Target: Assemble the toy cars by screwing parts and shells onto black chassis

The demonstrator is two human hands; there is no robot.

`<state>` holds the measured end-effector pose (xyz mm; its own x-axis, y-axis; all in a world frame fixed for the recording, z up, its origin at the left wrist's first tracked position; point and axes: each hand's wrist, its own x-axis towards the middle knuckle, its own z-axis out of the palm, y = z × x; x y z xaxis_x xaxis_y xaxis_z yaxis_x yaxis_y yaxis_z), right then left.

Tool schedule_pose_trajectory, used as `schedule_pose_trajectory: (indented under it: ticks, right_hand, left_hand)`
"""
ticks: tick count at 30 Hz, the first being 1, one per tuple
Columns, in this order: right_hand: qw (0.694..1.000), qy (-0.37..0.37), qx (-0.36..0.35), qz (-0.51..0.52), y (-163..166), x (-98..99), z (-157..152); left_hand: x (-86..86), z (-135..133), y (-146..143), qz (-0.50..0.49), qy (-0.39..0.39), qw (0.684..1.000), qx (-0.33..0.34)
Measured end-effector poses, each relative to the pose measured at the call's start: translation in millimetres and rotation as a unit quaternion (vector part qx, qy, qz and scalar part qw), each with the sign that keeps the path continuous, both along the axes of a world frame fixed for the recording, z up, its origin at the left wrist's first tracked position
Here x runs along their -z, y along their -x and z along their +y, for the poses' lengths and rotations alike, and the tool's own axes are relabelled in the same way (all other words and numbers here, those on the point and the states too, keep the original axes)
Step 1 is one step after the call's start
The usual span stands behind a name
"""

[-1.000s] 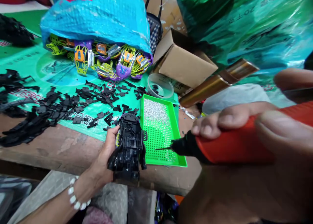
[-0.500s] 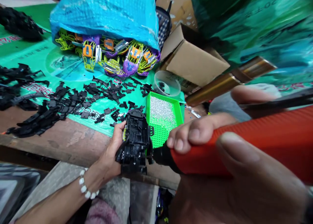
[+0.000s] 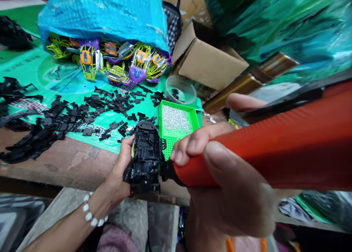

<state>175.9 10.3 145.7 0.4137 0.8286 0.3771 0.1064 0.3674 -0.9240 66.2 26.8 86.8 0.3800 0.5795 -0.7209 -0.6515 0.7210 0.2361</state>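
Two hands busy here. The left hand [image 3: 118, 171] is curled round the left edge of a black toy chassis [image 3: 145, 151], thumb up along the side, propping it at the near edge of the tabletop [image 3: 68, 164]. The right hand [image 3: 233, 204] is wrapped tight round a fat orange power screwdriver [image 3: 261, 145]. Its black nose meets the chassis at roughly 4 o'clock. The bit itself is hidden, so I can't tell if it's seated in a screw head.

My worry: the chassis is only gripped from one side, so a sideways shove from the driver could twist it loose, or make the bit skip and chew the plastic. A dropped screw this close to the edge would probably miss the green tray [image 3: 171, 142] entirely.

Position-wise, the chassis sits at 3 o'clock of the left hand, touching it, and at 9 o'clock of the right hand, with the driver nose between. The tray with its screw pile [image 3: 177, 121] is just beside the chassis at 1 o'clock, and the loose black parts [image 3: 82, 116] lie out at 10 o'clock.
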Motion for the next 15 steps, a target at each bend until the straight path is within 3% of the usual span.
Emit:
schedule_pose_trajectory:
  ticks: [7, 15]
  right_hand:
    - [1.0, -0.015, -0.003, 0.025, -4, -3.5, 4]
    - [0.996, -0.057, -0.001, 0.071, -10, -19.4, 16]
  left_hand:
    - [-1.1, -1, -1, 0.036, -0.015, 0.999, -0.01]
    - [18.4, -4, 3, -0.004, -0.029, 1.0, -0.008]
